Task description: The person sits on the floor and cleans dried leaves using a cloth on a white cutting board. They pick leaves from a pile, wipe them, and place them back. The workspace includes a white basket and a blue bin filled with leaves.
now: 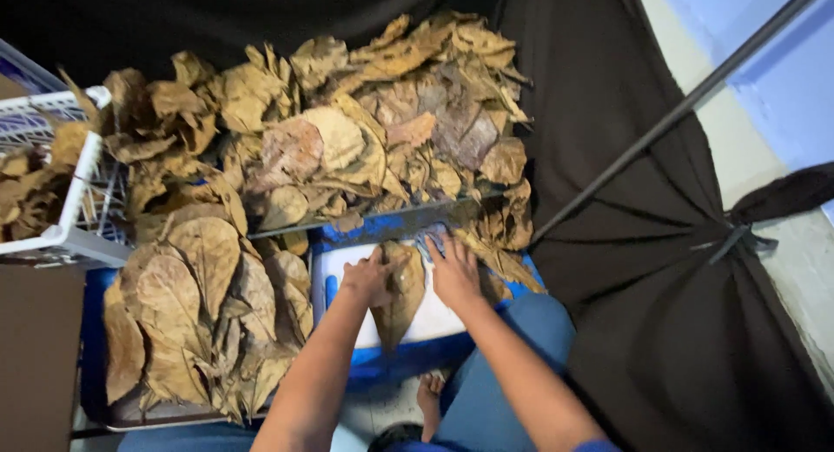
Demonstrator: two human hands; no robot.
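A large dry brown leaf (400, 296) lies flat on a white board with a blue rim (347, 259) in front of me. My left hand (365, 277) presses on the leaf's left edge. Fingers spread, my right hand (452, 270) rests flat on the leaf's upper right side and touches a small blue item under the fingertips. Neither hand lifts the leaf. A big heap of dry leaves (347, 131) covers the surface beyond the board.
A second pile of flattened leaves (200, 313) lies to the left on a tray. A white wire basket (61, 191) with more leaves stands at far left. Black cloth (660, 313) hangs on the right, crossed by a dark pole (660, 126). My bare foot (428, 398) shows below.
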